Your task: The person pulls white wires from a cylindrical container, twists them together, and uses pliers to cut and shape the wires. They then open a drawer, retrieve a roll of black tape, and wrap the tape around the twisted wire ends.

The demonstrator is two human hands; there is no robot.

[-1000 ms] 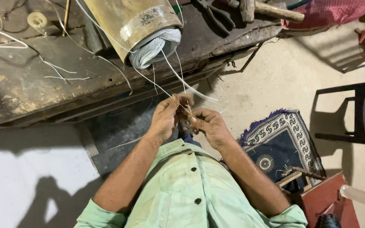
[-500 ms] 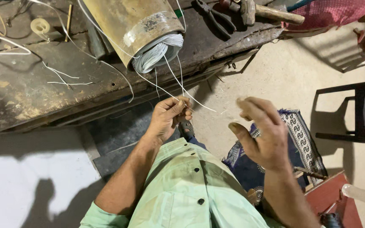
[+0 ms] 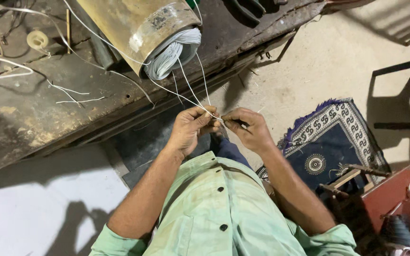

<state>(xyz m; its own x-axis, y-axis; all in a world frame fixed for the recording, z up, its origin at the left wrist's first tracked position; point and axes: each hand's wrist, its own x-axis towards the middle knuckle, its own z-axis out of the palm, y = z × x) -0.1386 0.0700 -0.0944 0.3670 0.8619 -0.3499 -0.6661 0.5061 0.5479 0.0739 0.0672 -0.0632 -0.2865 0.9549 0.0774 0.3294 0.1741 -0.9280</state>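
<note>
White wire strands are running thin and slightly slack from the coil in the metal cylinder at upper centre, lying on the worn bench, down to mid-frame. Left hand is curling closed, fingertips pinching the strands. Right hand is meeting it, fingers pinching a small dark tool against the wire. Patterned blue rug is lying at right.

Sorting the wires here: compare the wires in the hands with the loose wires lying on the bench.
The held wires run taut from the coil to the left hand and right hand; the bench wires lie slack and free. The held ones are long; the bench ones are short offcuts. Both are thin and white.
</note>
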